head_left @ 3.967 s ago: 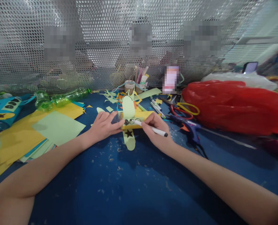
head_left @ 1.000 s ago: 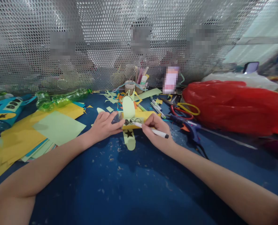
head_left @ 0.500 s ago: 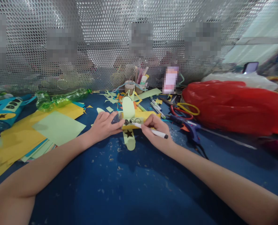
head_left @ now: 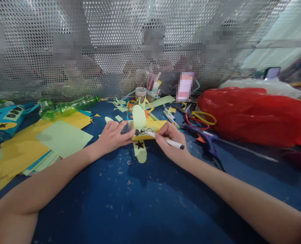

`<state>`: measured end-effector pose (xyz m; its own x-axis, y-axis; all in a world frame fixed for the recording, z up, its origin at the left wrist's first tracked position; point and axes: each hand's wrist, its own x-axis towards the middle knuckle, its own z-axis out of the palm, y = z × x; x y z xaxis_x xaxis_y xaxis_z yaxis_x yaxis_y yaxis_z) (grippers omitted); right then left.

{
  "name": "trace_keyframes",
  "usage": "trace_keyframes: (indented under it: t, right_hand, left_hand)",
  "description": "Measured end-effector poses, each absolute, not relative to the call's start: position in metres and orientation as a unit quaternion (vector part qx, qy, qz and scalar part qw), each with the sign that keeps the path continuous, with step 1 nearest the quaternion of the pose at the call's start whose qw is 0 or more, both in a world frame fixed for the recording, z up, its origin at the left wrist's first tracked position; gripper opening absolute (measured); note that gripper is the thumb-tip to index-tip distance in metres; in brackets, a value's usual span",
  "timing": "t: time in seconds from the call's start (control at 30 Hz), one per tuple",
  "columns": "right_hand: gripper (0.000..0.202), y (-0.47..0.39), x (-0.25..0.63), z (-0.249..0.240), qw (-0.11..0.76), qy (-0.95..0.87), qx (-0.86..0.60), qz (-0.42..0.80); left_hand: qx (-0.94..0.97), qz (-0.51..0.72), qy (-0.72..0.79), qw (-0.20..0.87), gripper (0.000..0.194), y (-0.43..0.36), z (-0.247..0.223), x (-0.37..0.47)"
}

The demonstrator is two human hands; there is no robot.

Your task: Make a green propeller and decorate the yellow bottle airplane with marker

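A toy plane [head_left: 139, 117] made from a clear bottle wrapped in yellow paper lies in the middle of the blue table, with light green wings. A black star [head_left: 140, 144] marks the near wing. Along its side runs a pale strip with round outlines, the leftmost filled in black. My left hand [head_left: 115, 136] is closed around the bottle end, fingers partly hiding it. In my right hand [head_left: 173, 140] is a white marker [head_left: 175, 143] with a black end, pinched between thumb and fingers, its tip at the middle circle.
Coloured paper sheets [head_left: 64, 137], green bottles [head_left: 81, 102] and a blue paper plane [head_left: 12, 117] lie left. Paper scraps [head_left: 126, 105] and markers [head_left: 169, 117] are behind. Scissors [head_left: 203, 118], a glue gun [head_left: 208, 139] and a red plastic bag [head_left: 254, 115] sit right.
My right hand and the marker have shifted slightly to the right, the tip now a little higher on the middle circle. My left hand and the toy plane stay nearly still.
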<state>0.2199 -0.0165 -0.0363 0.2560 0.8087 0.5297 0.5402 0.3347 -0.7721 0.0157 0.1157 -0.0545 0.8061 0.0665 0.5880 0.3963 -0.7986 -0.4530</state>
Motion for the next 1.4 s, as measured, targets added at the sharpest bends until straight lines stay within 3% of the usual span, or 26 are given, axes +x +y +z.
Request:
trace_keyframes:
  t: [1.4]
  right_hand:
    - [0.020, -0.0158, 0.2219, -0.0431, 0.532, -0.627, -0.552, 0.140]
  left_hand:
    - [-0.889, -0.307, -0.117, 0.318, 0.034, 0.1144, -0.0511, 0.0179]
